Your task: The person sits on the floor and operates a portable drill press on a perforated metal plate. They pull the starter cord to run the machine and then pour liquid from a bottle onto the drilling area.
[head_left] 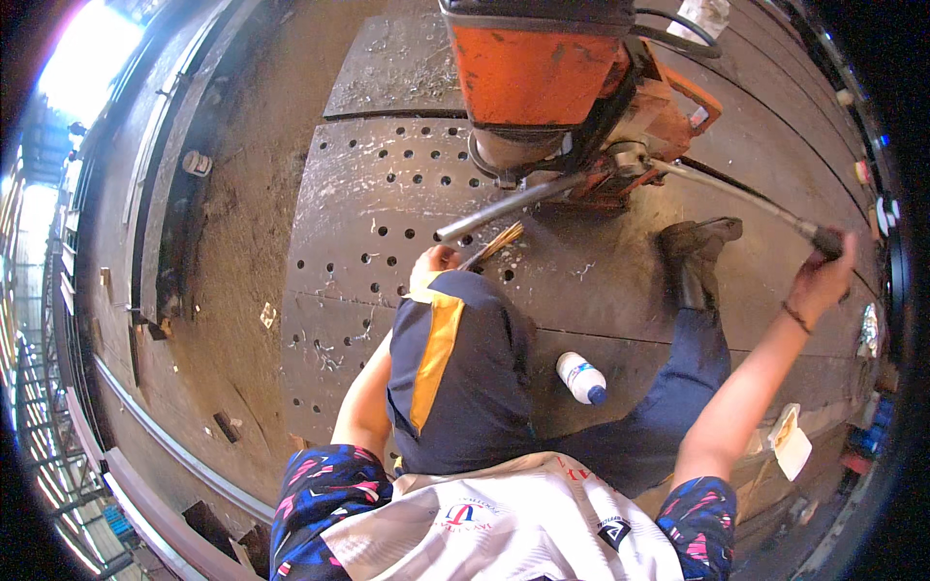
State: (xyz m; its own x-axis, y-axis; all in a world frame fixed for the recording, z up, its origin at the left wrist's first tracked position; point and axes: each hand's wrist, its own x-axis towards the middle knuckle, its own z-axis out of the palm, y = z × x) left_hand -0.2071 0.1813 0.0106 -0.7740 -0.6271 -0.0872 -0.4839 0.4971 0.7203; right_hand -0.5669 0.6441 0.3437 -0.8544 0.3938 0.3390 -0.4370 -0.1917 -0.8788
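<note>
An orange magnetic drill stands on a dark steel plate drilled with several round holes. Out at the right, my right hand is closed round the black-knobbed end of its feed lever. Another bar of the handle points left and down from the hub. By my raised left knee, my left hand is curled, with its fingers at the handle end of a brush. The brush's straw-coloured bristles point toward the drill; my knee hides part of the grip.
A white bottle with a blue cap lies on the plate between my legs. Metal shavings are scattered over the plate. My shoe rests right of the drill. A white container and long steel beams are at the left.
</note>
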